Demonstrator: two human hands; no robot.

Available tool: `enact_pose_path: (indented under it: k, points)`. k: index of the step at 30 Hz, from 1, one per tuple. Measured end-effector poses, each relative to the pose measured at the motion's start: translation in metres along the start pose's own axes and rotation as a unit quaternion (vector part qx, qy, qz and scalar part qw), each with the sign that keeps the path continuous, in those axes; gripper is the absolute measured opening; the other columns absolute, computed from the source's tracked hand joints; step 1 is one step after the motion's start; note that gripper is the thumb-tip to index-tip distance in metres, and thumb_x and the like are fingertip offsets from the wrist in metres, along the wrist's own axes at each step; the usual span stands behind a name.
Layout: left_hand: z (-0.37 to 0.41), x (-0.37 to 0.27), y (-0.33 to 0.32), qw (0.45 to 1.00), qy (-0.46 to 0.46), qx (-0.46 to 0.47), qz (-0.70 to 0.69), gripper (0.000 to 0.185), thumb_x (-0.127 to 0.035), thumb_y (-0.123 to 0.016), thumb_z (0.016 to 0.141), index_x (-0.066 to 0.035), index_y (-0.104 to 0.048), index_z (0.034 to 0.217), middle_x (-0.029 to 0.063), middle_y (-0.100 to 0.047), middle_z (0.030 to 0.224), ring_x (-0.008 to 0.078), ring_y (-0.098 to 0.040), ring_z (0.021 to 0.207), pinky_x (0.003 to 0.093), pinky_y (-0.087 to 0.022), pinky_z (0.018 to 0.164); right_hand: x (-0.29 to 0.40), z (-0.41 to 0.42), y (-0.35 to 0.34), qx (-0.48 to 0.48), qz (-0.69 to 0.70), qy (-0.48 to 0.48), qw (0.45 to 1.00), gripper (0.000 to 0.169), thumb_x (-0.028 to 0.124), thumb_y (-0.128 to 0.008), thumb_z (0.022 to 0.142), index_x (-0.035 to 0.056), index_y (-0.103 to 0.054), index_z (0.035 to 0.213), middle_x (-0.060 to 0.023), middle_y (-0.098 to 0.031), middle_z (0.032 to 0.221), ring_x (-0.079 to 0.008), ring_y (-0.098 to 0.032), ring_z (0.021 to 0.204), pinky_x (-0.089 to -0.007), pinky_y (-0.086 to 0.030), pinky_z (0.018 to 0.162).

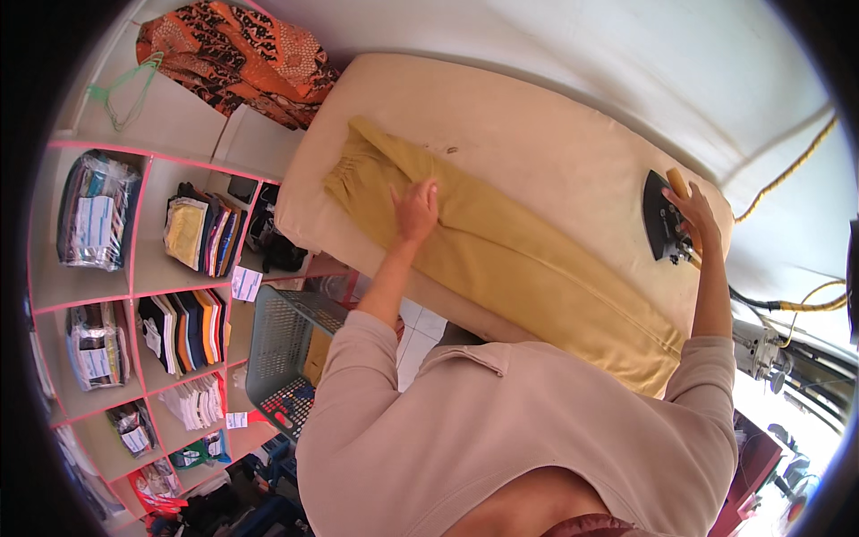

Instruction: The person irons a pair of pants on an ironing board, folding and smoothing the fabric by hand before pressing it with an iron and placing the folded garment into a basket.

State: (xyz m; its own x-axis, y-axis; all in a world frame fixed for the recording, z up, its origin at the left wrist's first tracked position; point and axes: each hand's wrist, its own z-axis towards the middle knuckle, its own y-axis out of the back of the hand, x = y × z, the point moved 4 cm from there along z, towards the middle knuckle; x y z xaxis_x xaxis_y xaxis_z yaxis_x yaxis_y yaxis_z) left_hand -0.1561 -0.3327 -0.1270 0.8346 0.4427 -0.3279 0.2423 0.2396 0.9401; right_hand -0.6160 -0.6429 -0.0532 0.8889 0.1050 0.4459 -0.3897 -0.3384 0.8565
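Observation:
Mustard-yellow trousers (510,248) with a gathered elastic waist lie lengthwise across a padded ironing table (537,127) covered in beige cloth. My left hand (416,209) rests on the upper part of the trousers, near the waist, its fingers partly curled. At the table's right end, my right hand (694,211) is around the wooden handle of a dark clothes iron (658,225), off the trousers. The trousers' lower end lies close to my torso, partly hidden by it. A few small dark marks show on the cover beyond my left hand.
Pink-edged shelves (141,288) with folded and bagged clothes stand at the left. A grey plastic basket (278,342) is beside the table. Orange patterned cloth (235,60) and green hangers (134,90) lie at the upper left. A yellow-wrapped cord (788,174) hangs at the right, above a sewing machine part.

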Motion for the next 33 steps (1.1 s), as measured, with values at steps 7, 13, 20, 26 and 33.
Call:
enact_pose_path:
  k: [7, 13, 20, 26, 33]
  points:
    - [0.126, 0.088, 0.050, 0.941, -0.199, -0.096, 0.256, 0.036, -0.004, -0.054, 0.080, -0.012, -0.052, 0.116, 0.0070, -0.052, 0.122, 0.0241, -0.048, 0.114, 0.0498, -0.030, 0.103, 0.023, -0.015, -0.011, 0.019, 0.082, -0.114, 0.990, 0.093, 0.055, -0.069, 0.073, 0.0059, -0.026, 0.140, -0.0109, -0.056, 0.073, -0.0151, -0.050, 0.042, -0.0301, -0.039, 0.036]
    - [0.147, 0.135, 0.062, 0.928, -0.179, 0.102, 0.311, 0.036, -0.004, -0.056, 0.077, -0.010, -0.048, 0.112, 0.0083, -0.051, 0.115, 0.0275, -0.049, 0.108, 0.0500, -0.034, 0.094, 0.138, -0.063, -0.056, 0.028, 0.099, -0.085, 0.991, 0.090, 0.050, -0.073, 0.072, 0.0035, -0.031, 0.136, -0.0127, -0.057, 0.075, -0.0172, -0.051, 0.046, -0.0301, -0.040, 0.037]
    - [0.158, 0.145, 0.066, 0.957, -0.196, 0.079, 0.198, 0.016, -0.015, -0.054, 0.082, -0.009, -0.057, 0.097, 0.0083, -0.054, 0.107, 0.0263, -0.050, 0.100, 0.0441, -0.035, 0.083, 0.270, -0.090, -0.171, 0.032, -0.074, 0.197, 0.977, 0.093, 0.056, -0.068, 0.071, -0.0026, -0.032, 0.133, -0.0292, -0.055, 0.103, -0.0415, -0.060, 0.090, -0.0450, -0.051, 0.076]
    - [0.189, 0.175, 0.045, 0.947, -0.259, 0.055, 0.180, 0.021, -0.030, -0.055, 0.085, -0.012, -0.060, 0.094, 0.0050, -0.056, 0.103, 0.0239, -0.049, 0.101, 0.0419, -0.032, 0.085, 0.327, -0.112, -0.221, 0.102, -0.123, 0.193, 0.968, 0.071, 0.045, -0.067, 0.076, -0.0031, -0.043, 0.123, -0.0246, -0.059, 0.100, -0.0396, -0.061, 0.088, -0.0440, -0.051, 0.075]
    - [0.179, 0.207, 0.035, 0.983, -0.176, -0.024, 0.052, 0.029, -0.039, -0.058, 0.084, -0.012, -0.059, 0.092, 0.0031, -0.056, 0.099, 0.0242, -0.048, 0.099, 0.0426, -0.032, 0.088, 0.304, -0.112, -0.216, 0.072, -0.091, 0.160, 0.980, 0.045, 0.034, -0.068, 0.076, 0.0004, -0.058, 0.104, -0.0194, -0.064, 0.091, -0.0362, -0.063, 0.085, -0.0429, -0.051, 0.075]
